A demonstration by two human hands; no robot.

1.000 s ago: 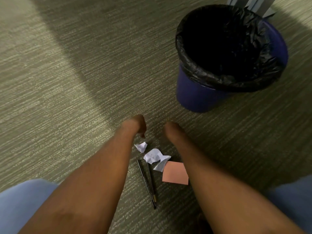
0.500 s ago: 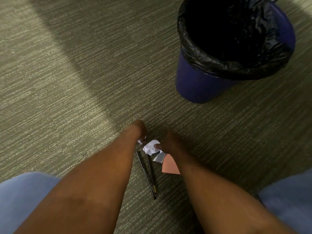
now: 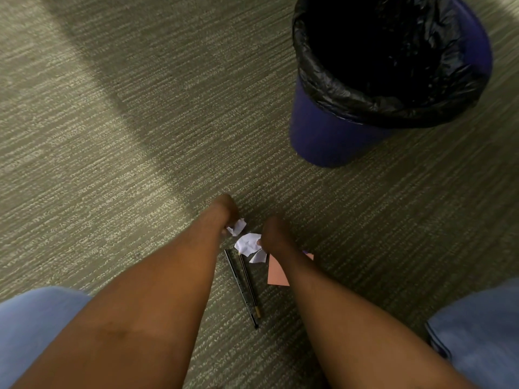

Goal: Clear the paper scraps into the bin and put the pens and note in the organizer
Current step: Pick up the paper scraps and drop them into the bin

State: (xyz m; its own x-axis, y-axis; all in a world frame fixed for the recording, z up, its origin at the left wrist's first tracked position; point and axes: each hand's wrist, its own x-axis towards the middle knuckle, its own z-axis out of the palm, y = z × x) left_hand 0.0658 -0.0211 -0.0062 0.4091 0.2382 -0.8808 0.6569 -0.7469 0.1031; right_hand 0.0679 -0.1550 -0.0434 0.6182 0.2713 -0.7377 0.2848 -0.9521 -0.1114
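Note:
Several white paper scraps lie on the carpet between my hands. My left hand [image 3: 224, 213] pinches the small scrap [image 3: 237, 227]. My right hand [image 3: 276, 234] grips the edge of the larger crumpled scrap [image 3: 247, 243]; a third scrap [image 3: 258, 257] lies just below it. Two dark pens [image 3: 245, 287] lie side by side, pointing toward me. A pink note [image 3: 274, 272] rests on the floor, partly hidden under my right forearm. The fingers of both hands are mostly hidden behind the wrists.
A blue bin [image 3: 337, 136] lined with a black bag [image 3: 351, 99] stands at the upper right on the grey-green carpet [image 3: 112, 136]. My knees in blue jeans [image 3: 33, 318] frame the bottom corners. No organizer is in view.
Both hands have come down onto the scraps. The left now holds the small scrap, the right has closed on the larger one. The view has shifted toward the floor.

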